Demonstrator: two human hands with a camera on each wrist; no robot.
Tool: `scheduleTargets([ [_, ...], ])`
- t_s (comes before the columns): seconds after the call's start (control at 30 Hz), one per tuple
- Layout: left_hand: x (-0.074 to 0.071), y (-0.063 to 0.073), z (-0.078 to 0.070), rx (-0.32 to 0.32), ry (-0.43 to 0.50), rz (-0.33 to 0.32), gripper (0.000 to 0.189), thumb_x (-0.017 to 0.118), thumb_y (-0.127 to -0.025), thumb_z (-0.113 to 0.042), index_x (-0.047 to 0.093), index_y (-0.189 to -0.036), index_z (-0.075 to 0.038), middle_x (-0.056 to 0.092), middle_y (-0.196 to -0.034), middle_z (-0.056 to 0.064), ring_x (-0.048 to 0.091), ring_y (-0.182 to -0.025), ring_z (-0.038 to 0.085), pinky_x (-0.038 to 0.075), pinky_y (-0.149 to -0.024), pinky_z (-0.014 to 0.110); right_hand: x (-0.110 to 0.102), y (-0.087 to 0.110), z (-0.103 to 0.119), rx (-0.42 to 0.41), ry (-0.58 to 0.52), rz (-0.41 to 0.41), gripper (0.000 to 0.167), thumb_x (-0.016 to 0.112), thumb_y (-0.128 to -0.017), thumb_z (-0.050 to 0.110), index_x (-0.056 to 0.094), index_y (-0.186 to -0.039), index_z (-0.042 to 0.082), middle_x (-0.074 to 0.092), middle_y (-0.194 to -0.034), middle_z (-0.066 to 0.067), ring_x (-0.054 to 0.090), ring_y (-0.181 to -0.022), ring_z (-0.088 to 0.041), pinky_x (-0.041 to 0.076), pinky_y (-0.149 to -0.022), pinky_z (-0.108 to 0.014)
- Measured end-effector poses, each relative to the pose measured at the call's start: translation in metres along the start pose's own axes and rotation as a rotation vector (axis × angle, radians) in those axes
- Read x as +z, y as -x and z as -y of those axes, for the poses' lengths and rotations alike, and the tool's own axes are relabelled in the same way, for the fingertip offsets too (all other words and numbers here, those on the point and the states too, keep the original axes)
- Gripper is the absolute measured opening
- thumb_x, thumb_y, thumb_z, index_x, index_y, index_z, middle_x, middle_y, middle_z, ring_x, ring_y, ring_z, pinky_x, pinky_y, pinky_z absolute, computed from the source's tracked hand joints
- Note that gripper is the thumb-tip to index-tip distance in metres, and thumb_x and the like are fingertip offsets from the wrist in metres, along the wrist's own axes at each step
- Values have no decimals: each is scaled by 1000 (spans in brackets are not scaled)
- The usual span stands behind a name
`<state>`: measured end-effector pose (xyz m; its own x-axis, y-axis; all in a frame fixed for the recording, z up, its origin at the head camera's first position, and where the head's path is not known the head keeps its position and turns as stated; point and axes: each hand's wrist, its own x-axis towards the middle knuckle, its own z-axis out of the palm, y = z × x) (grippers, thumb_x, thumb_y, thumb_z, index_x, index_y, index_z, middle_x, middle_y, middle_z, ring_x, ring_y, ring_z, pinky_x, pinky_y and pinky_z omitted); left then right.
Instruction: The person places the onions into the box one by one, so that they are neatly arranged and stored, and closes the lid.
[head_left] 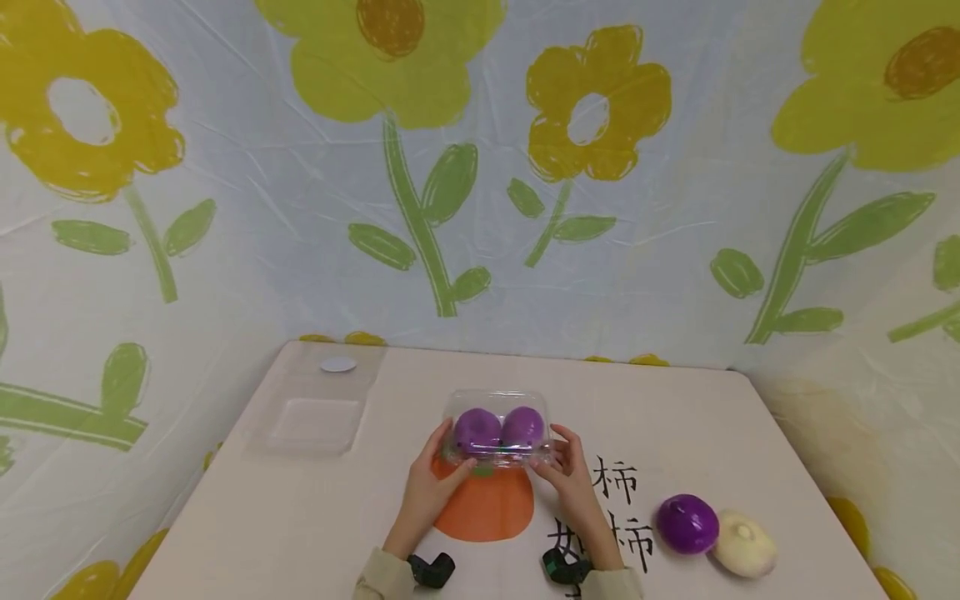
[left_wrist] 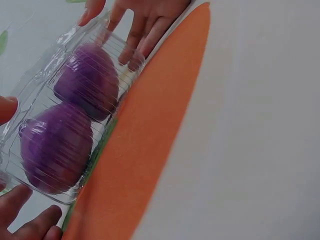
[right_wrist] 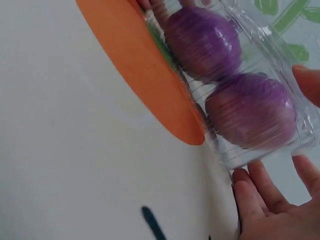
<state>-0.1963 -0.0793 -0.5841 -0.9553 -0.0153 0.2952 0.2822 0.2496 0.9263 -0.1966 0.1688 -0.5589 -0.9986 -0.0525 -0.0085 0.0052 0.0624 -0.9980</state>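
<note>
A clear plastic box [head_left: 501,454] with two purple, onion-like vegetables [head_left: 477,430] inside is held between both hands. It is over the orange printed shape near the table's middle. My left hand [head_left: 435,483] grips the box's left end, thumb on the front edge and fingers along the side. At the opposite end my right hand [head_left: 570,475] holds it the same way. Both wrist views show the ribbed wall of the box [left_wrist: 107,70] and the purple vegetables [right_wrist: 250,112] through it. Whether the lid is fully fastened I cannot tell.
Another purple onion-like vegetable [head_left: 687,524] and a cream-coloured one [head_left: 744,544] lie side by side at the table's right. An opened clear plastic container [head_left: 315,425] with a white oval label [head_left: 338,364] lies at the back left. Flowered cloth [head_left: 480,250] hangs behind the table.
</note>
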Motion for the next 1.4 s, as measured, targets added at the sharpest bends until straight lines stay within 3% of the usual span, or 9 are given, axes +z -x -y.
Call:
scheduleTargets([
  [0.23, 1, -16, -1, -12, -10, -4, 75, 80, -84, -33, 46, -148, -13, 51, -147, 3, 54, -126, 26, 48, -100, 44, 0, -7, 6, 5, 34, -2, 72, 70, -92, 21, 32, -153, 22, 49, -130, -12, 52, -116, -25, 45, -100, -25],
  [0.43, 2, -34, 1, -15, 24, 7, 75, 82, -83, -28, 47, -147, -12, 51, -147, 6, 54, -120, 27, 46, -91, 37, -1, -24, 8, -14, 93, -29, 73, 71, -92, 19, 32, -153, 16, 52, -125, -15, 56, -111, -25, 49, -95, -28],
  [0.7, 4, -65, 5, -70, 83, 53, 77, 82, -82, -24, 45, -148, -7, 48, -150, 9, 45, -136, 31, 43, -100, 48, -2, -43, 34, -4, 100, -28, 73, 70, -90, 7, 32, -152, 2, 53, -118, -23, 55, -101, -27, 49, -84, -24],
  [1.0, 3, -97, 11, -104, 154, 113, 78, 80, -85, -22, 40, -150, -4, 42, -153, 12, 36, -142, 36, 36, -107, 60, -3, -68, 47, 42, 114, -3, 74, 67, -93, 10, 27, -154, 2, 53, -116, -18, 51, -99, -20, 45, -83, -22],
  [1.13, 4, -109, 11, -131, 164, 121, 80, 80, -85, -23, 39, -152, -7, 41, -155, 10, 36, -141, 35, 33, -110, 60, -4, -79, 45, 65, 70, 8, 76, 67, -94, 11, 23, -155, 2, 52, -116, -18, 51, -100, -21, 45, -89, -29],
  [1.27, 8, -118, 12, -173, 178, 126, 83, 79, -86, -26, 35, -154, -12, 37, -157, 7, 34, -142, 34, 28, -114, 58, -4, -87, 41, 102, 15, 1, 73, 64, -96, 13, 21, -153, -6, 44, -134, -28, 47, -119, -33, 38, -109, -46],
  [1.4, 10, -125, 17, -220, 202, 148, 87, 77, -87, -35, 27, -158, -23, 31, -160, 6, 31, -145, 33, 26, -117, 54, 0, -93, 36, 99, 11, -34, 59, 61, -100, 20, 36, -144, -9, 44, -140, -28, 45, -126, -36, 34, -112, -49],
])
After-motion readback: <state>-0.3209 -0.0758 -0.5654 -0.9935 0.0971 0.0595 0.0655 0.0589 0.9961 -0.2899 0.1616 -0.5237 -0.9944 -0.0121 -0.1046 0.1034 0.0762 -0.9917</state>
